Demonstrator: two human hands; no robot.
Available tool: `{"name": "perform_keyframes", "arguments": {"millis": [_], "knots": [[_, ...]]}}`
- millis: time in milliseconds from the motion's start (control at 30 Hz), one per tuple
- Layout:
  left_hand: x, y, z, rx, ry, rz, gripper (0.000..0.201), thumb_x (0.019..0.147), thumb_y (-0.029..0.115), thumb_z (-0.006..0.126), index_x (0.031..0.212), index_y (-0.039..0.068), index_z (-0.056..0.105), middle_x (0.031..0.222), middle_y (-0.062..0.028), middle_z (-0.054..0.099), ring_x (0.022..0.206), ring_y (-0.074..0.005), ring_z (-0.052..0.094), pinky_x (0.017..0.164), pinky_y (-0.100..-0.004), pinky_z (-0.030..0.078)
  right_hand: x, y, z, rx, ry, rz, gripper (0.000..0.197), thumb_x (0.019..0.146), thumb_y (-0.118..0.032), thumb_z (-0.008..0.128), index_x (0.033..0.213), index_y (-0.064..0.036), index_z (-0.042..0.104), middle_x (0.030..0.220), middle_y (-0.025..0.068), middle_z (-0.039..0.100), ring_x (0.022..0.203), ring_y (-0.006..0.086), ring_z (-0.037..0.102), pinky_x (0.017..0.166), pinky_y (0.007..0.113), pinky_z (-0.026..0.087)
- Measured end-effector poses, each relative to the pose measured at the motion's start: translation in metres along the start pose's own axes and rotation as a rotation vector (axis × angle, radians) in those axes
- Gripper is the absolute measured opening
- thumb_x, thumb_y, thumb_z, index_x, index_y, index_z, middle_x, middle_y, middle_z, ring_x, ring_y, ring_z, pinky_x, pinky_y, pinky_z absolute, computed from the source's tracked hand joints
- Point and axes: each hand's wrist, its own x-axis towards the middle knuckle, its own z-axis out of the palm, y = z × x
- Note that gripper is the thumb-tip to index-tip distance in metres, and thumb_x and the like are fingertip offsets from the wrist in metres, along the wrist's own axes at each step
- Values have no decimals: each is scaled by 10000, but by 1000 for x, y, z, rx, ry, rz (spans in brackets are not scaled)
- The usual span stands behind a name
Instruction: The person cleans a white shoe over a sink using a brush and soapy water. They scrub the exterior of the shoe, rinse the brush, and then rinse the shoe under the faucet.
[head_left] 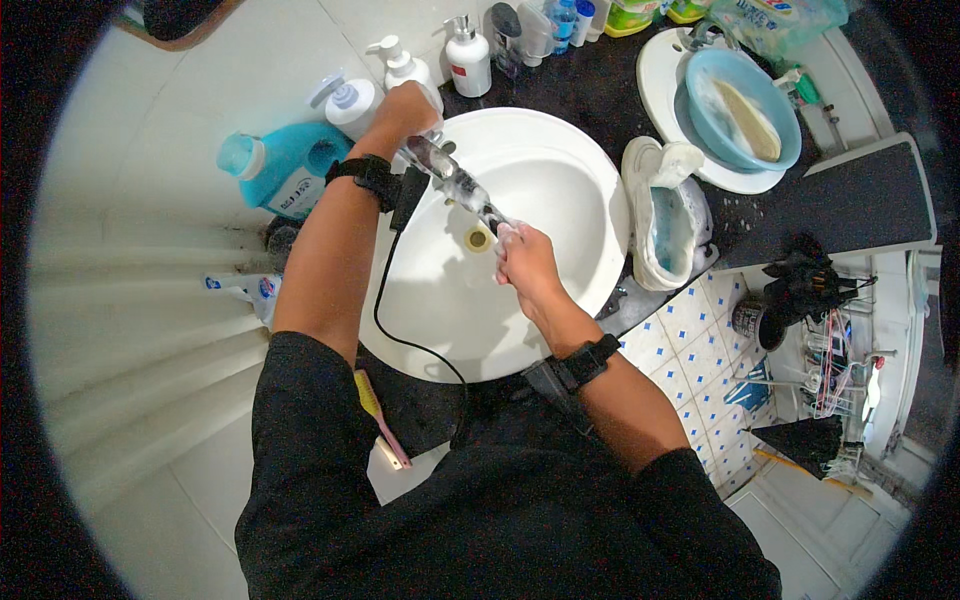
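Two hands are busy over the white basin (560,190). The left hand (405,108) reaches to the back of the sink and rests closed over the top of the chrome tap (455,182); how tightly it grips I cannot tell. The right hand (525,258) sits under the spout end, fingers curled together and wet, apparently with suds on them and nothing solid held that I can make out.

Trouble looks likeliest at the rim. A white shoe (668,215) lies on the dark counter (590,85) just beside the basin's right edge, and a swing of the right elbow could knock it off toward the tiled floor. The black cable (395,330) running from the left wrist strap drapes across the bowl and could get wet or snag on the tap. Behind the left hand, pump bottles (400,65) stand close together, so a quick pull back could tip one. The blue jug (285,165) crowds the left side.

Open room is mostly inside the bowl itself, toward the person's body.
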Motion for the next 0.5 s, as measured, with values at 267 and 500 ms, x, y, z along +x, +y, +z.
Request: {"name": "perform_keyframes", "arguments": {"millis": [267,500], "knots": [[5,12,19,110,118,158,273,790,186,573,880,-69,612,893,-283,619,882,-408,609,774,-449,496,-1,1,-4,-16,24,56,224,931,-146,440,1058,21,518,619,-19,377,476,76,357,435,241,363],[38,-29,11,176,142,276,185,771,138,565,828,-33,607,838,-278,614,836,-414,612,727,-449,502,-12,-4,-20,-89,8,52,237,923,-138,448,1042,53,523,606,-13,386,466,81,368,431,244,361]]}}
